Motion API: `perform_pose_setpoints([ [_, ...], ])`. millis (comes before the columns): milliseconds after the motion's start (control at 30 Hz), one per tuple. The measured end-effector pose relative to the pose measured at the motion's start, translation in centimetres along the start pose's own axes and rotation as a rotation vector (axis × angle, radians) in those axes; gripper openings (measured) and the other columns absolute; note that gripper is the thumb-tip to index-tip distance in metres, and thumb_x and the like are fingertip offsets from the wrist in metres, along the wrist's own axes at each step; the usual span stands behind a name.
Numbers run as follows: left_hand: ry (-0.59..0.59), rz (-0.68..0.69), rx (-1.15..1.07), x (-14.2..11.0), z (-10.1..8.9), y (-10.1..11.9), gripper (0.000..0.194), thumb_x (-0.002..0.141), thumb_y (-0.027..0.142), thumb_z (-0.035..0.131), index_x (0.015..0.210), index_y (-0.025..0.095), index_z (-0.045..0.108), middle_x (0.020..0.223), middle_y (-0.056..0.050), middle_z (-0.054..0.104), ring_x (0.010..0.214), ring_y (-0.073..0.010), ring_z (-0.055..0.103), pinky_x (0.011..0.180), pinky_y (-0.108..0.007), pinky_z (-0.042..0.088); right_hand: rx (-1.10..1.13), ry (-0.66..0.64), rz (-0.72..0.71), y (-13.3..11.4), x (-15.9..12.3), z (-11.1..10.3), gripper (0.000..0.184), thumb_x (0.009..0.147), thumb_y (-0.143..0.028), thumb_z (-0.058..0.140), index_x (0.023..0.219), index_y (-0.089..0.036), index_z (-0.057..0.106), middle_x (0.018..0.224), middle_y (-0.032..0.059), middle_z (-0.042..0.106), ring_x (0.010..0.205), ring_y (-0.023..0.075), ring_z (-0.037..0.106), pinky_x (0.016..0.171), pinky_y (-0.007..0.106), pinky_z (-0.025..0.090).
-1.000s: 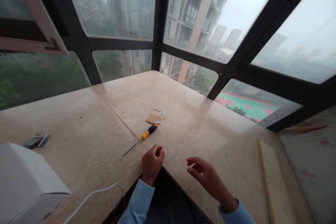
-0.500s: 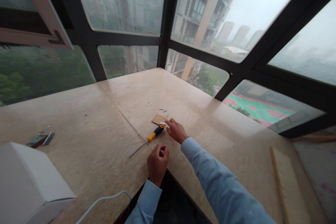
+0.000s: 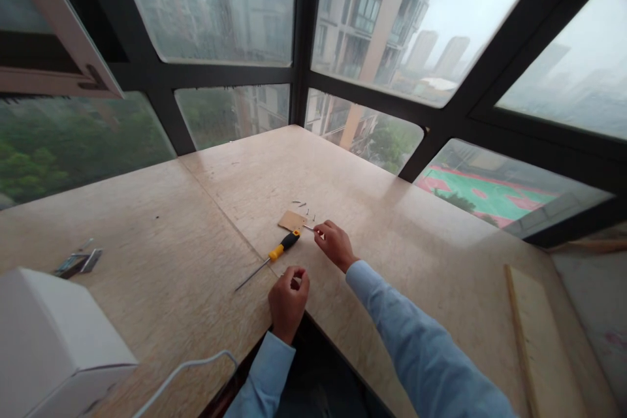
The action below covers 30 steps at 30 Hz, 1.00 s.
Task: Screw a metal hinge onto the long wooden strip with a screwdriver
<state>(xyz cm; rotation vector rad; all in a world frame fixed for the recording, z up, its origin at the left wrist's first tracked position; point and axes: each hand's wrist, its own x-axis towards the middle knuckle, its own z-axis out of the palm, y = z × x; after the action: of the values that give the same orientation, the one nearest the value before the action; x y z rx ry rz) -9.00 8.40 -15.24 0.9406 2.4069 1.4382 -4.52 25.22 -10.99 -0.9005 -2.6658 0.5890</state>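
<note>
My right hand (image 3: 336, 243) pinches a small pale metal plate (image 3: 308, 228), now seen nearly edge-on, beside a thin piece of wood (image 3: 290, 220). Closer to me, my left hand (image 3: 288, 300) is closed with thumb and fingertips together. Whatever it may hold is too small to make out. A screwdriver (image 3: 284, 245) with a black and yellow handle lies between the hands and the wood, its shaft pointing toward the left front. Just beyond the wood, a few small screws (image 3: 314, 217) stand or lie on the tabletop.
A white box (image 3: 53, 346) stands at the left front, with metal hardware (image 3: 81, 261) behind it. A white cable (image 3: 196, 363) curves near my left sleeve. To the right lies a wooden board (image 3: 536, 339). Windows line the far edges of the pale counter (image 3: 206, 261).
My right hand has drawn slightly right, taking the metal plate off the wood and turning it edge-on. My left hand keeps its closed shape. The whole view has shifted a little.
</note>
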Motion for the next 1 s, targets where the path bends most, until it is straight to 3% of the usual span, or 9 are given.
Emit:
perform_pose_setpoints([
  [133, 0.013, -0.04, 0.018, 0.2, -0.1, 0.0, 0.018, 0.08, 0.036, 0.056, 0.082, 0.021, 0.066, 0.071, -0.001, 0.069, 0.059, -0.0159, 0.062, 0.061, -0.026, 0.044, 0.352, 0.023, 0.086, 0.7, -3.7, -1.9, 0.024, 0.091, -0.03, 0.048, 0.097, -0.015, 0.065, 0.077, 0.0034, 0.066, 0.067, 0.0135, 0.062, 0.062, 0.025, 0.048],
  [233, 0.015, -0.089, -0.062, 0.3, 0.0, 0.7, 0.021, 0.078, 0.039, 0.057, 0.083, 0.02, 0.065, 0.074, -0.002, 0.069, 0.061, -0.0168, 0.063, 0.061, -0.027, 0.047, 1.008, 0.01, 0.241, 1.4, -7.4, -4.3, 0.023, 0.083, -0.038, 0.062, 0.087, -0.016, 0.064, 0.064, -0.0017, 0.059, 0.055, 0.011, 0.056, 0.054, 0.024, 0.044],
  [300, -0.024, -0.095, -0.167, 0.1, 0.6, 2.1, 0.024, 0.077, 0.041, 0.058, 0.084, 0.019, 0.065, 0.074, -0.003, 0.069, 0.062, -0.0173, 0.063, 0.06, -0.027, 0.048, 1.294, 0.011, 0.312, 2.2, -10.1, -6.3, 0.026, 0.076, -0.04, 0.071, 0.082, -0.016, 0.063, 0.066, -0.0024, 0.059, 0.054, 0.0091, 0.054, 0.053, 0.023, 0.042],
  [367, -0.106, -0.069, -0.26, -0.4, 1.7, 4.3, 0.028, 0.077, 0.043, 0.06, 0.086, 0.017, 0.065, 0.072, -0.003, 0.068, 0.062, -0.0171, 0.063, 0.058, -0.026, 0.049, 1.431, 0.028, 0.356, 3.1, -12.7, -8.4, 0.029, 0.074, -0.041, 0.074, 0.08, -0.017, 0.061, 0.07, -0.0019, 0.06, 0.054, 0.008, 0.053, 0.052, 0.022, 0.04],
  [467, -0.321, -0.012, -0.416, -1.8, 4.3, 8.7, 0.032, 0.078, 0.043, 0.063, 0.093, 0.015, 0.067, 0.075, -0.004, 0.068, 0.063, -0.0153, 0.062, 0.058, -0.025, 0.049, 1.516, 0.074, 0.428, 5.0, -16.3, -11.0, 0.031, 0.073, -0.042, 0.076, 0.081, -0.017, 0.06, 0.071, -0.0018, 0.061, 0.055, 0.0075, 0.053, 0.052, 0.021, 0.04],
  [567, -0.638, -0.004, -0.643, -3.7, 7.9, 13.0, 0.042, 0.077, 0.043, 0.066, 0.106, 0.013, 0.066, 0.083, -0.006, 0.068, 0.06, -0.0128, 0.06, 0.054, -0.024, 0.048, 1.54, 0.115, 0.498, 7.1, -19.8, -12.9, 0.031, 0.073, -0.042, 0.076, 0.083, -0.017, 0.06, 0.071, -0.0019, 0.061, 0.055, 0.0072, 0.052, 0.053, 0.021, 0.04],
  [733, -1.054, -0.011, -0.858, -7.0, 13.9, 17.7, 0.052, 0.078, 0.044, 0.067, 0.117, 0.011, 0.064, 0.08, -0.006, 0.067, 0.056, -0.0097, 0.054, 0.056, -0.025, 0.045, 1.485, 0.283, 0.536, 9.8, -24.9, -15.0, 0.028, 0.077, -0.041, 0.073, 0.086, -0.016, 0.063, 0.068, -0.0019, 0.06, 0.054, 0.0065, 0.05, 0.05, 0.019, 0.038],
  [867, -1.257, 0.021, -0.898, -8.6, 17.2, 19.8, 0.055, 0.078, 0.047, 0.067, 0.119, 0.009, 0.064, 0.066, -0.002, 0.062, 0.06, -0.0114, 0.053, 0.061, -0.026, 0.045, 1.527, 0.324, 0.56, 11.8, -27.5, -16.5, 0.028, 0.076, -0.041, 0.073, 0.085, -0.016, 0.063, 0.066, -0.0014, 0.06, 0.05, 0.0059, 0.047, 0.048, 0.019, 0.037],
  [1000, -1.328, 0.083, -0.851, -9.4, 19.1, 21.6, 0.048, 0.076, 0.05, 0.068, 0.104, 0.011, 0.07, 0.071, -0.004, 0.062, 0.062, -0.0117, 0.053, 0.063, -0.026, 0.045, 1.468, 0.401, 0.572, 14.0, -29.3, -17.3, 0.029, 0.075, -0.04, 0.074, 0.088, -0.016, 0.066, 0.065, -0.0023, 0.058, 0.051, 0.0061, 0.047, 0.049, 0.019, 0.037],
])
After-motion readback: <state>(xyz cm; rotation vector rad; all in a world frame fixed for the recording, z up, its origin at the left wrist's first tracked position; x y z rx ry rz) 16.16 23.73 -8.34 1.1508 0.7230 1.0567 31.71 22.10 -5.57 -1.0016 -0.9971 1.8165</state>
